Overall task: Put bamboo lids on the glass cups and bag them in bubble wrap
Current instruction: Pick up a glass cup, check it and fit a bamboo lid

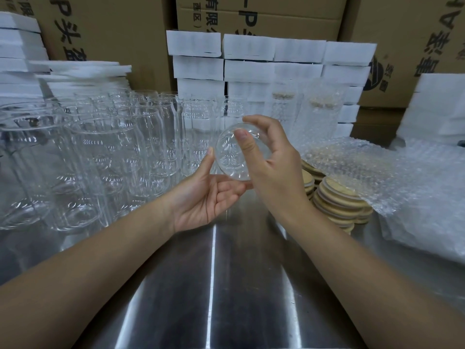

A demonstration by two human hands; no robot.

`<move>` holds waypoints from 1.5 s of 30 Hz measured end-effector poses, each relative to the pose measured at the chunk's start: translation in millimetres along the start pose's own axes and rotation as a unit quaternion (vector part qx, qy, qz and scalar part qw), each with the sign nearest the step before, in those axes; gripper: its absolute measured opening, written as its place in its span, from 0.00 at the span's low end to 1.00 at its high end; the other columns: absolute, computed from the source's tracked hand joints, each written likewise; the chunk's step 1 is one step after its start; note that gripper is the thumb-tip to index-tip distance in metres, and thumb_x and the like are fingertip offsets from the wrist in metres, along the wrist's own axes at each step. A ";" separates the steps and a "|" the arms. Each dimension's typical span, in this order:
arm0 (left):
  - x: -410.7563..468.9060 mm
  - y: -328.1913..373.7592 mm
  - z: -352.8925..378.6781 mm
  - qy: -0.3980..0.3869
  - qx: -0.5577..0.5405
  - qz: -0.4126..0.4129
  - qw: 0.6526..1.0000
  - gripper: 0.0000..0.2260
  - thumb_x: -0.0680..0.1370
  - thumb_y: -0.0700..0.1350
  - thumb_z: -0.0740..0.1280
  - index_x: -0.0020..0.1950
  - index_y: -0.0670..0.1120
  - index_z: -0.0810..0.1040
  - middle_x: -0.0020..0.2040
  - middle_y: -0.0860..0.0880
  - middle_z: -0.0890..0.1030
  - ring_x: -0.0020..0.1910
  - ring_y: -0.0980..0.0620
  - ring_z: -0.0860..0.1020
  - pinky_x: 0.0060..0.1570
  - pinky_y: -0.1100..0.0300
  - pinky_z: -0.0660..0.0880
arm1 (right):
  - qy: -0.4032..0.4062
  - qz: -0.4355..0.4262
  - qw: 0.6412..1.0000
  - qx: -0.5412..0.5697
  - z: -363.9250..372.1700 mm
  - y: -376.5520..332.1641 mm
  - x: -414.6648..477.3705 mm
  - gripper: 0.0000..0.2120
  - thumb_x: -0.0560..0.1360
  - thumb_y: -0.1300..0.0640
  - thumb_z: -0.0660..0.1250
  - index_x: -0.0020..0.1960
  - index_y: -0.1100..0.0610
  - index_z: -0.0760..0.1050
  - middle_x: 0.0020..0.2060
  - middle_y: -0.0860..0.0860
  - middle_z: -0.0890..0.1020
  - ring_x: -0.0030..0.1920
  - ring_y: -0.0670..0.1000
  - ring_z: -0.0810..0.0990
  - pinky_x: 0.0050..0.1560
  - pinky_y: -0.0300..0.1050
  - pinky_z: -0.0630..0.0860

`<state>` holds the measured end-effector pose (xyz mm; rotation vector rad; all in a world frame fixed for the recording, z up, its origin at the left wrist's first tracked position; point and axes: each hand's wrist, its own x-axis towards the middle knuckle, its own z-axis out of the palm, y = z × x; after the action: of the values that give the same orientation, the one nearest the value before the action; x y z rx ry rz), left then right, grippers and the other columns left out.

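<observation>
Big cardboard boxes [108, 34] are stacked at the back, with white foam blocks [247, 69] piled in front. A shiny metal table [176, 298] is spread below. Bubble wrap [415, 197] is laid on its right side, close by for bagging. Many bare glass cups [100, 152] are crowded on the left. Two wrapped cups [317, 114] are stood behind, lids on. Bamboo lids [337, 200] are heaped beside the right wrist, easy to reach. One held cup [227, 159] is tipped on its side above the table, likely to be checked. It is cradled from below by the left hand [203, 197] and pinched by the right hand [276, 167]. No lid is on it yet.
</observation>
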<state>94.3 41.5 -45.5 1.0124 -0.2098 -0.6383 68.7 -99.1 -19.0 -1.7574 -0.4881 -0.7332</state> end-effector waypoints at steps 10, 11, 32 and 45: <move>-0.8 1.3 -1.2 -0.002 0.016 0.024 1.000 0.35 0.78 0.67 0.49 0.62 0.36 0.71 0.40 0.44 0.86 0.32 0.57 0.84 0.30 0.65 0.80 | 0.018 -0.031 0.999 -0.023 0.7 -2.9 -1.8 0.16 0.81 0.49 0.59 0.64 0.54 0.74 0.59 0.44 0.79 0.62 0.42 0.75 0.61 0.48 0.74; -0.5 1.4 -1.7 -0.006 0.015 0.025 1.000 0.35 0.78 0.67 0.48 0.62 0.36 0.71 0.40 0.44 0.86 0.32 0.57 0.84 0.31 0.65 0.80 | 0.021 -0.035 0.999 -0.025 0.7 -3.0 -1.7 0.16 0.81 0.49 0.58 0.64 0.54 0.74 0.59 0.45 0.79 0.61 0.42 0.76 0.61 0.45 0.74; -1.3 -4.2 -3.8 -0.047 -0.011 0.093 0.994 0.30 0.67 0.69 0.68 0.62 0.52 0.79 0.53 0.44 0.83 0.46 0.47 0.82 0.45 0.52 0.83 | -0.014 -0.027 0.997 -0.073 10.6 -8.2 -12.8 0.13 0.74 0.44 0.58 0.56 0.44 0.73 0.68 0.45 0.68 0.70 0.44 0.62 0.65 0.39 0.63; 5.0 -13.5 -8.5 -0.048 0.161 0.149 0.975 0.53 0.58 0.57 0.83 0.75 0.65 0.55 0.54 0.53 0.84 0.46 0.50 0.84 0.46 0.54 0.80 | 0.008 0.128 0.990 0.063 8.6 -6.6 -4.7 0.37 0.72 0.54 0.73 0.73 0.42 0.57 0.71 0.45 0.58 0.73 0.49 0.61 0.73 0.52 0.63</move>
<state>96.7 39.8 -62.0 1.2311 -0.5529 -0.3836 63.0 -88.7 -19.3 -1.6561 -0.2842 -0.5243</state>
